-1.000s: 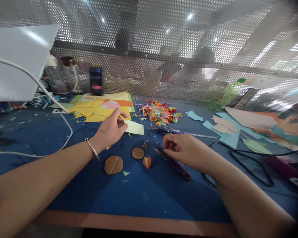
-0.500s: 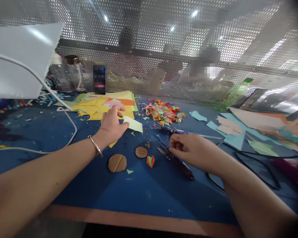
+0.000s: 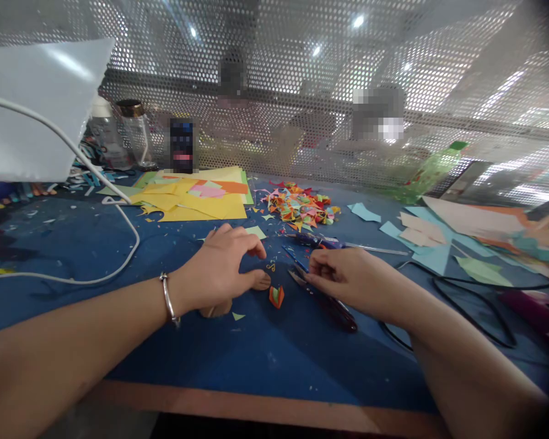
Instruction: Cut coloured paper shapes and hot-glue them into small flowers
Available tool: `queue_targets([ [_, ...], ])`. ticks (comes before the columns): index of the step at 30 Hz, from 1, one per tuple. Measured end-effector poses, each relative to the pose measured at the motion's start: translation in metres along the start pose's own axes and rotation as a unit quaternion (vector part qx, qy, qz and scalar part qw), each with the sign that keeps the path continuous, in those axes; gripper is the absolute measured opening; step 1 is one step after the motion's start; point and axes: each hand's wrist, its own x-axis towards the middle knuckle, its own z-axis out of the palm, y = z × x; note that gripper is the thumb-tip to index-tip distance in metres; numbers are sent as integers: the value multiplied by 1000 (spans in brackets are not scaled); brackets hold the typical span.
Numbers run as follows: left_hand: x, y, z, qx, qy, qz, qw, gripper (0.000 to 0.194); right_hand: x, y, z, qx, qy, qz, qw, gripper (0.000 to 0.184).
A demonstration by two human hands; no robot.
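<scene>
My left hand (image 3: 224,265) hovers over the middle of the table, its thumb and fingers apart with nothing between them. Its thumb reaches the small round cardboard disc (image 3: 262,286), covering part of it. Under the palm, a larger cardboard disc (image 3: 217,309) is mostly hidden. A folded orange and green paper piece (image 3: 277,297) lies between my hands. My right hand (image 3: 336,271) rests with curled fingers over a dark-red-handled cutting tool (image 3: 341,314); whatever the fingers pinch is hidden. Beyond the left hand lies a pale green paper (image 3: 257,231), partly covered.
A heap of small folded colored papers (image 3: 299,204) lies at the back. Yellow sheets (image 3: 201,207) are stacked back left, blue and pink scraps (image 3: 423,231) right. A utility knife (image 3: 320,241) and black cable (image 3: 462,311) lie right; a white cable (image 3: 135,238) runs left.
My left hand has let go of the pale green paper and moved nearer and to the right, over the cardboard discs. My right hand has stayed by the cutting tool.
</scene>
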Motion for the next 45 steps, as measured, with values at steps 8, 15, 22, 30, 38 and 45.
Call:
queue_targets([
  [8, -6, 1, 5, 63, -54, 21, 996, 24, -1, -20, 0, 75, 18, -80, 994, 9],
  [15, -10, 2, 0, 82, -52, 21, 995, 22, -1, -24, 10, 125, 8, -144, 982, 19],
  [22, -7, 4, -6, 81, -33, -4, 996, 20, -3, -25, 12, 122, -5, -155, 980, 11],
  [30, -4, -2, -11, 77, -38, 11, 996, 14, -3, -26, 9, 131, -1, -116, 985, 17],
  [38, -7, -8, -8, 124, -54, 26, 990, 25, -3, -25, 7, 106, -9, -120, 987, 20],
  [45, -3, -6, -4, 98, -6, 44, 994, 20, -4, -24, 8, 119, -17, -124, 985, 18],
])
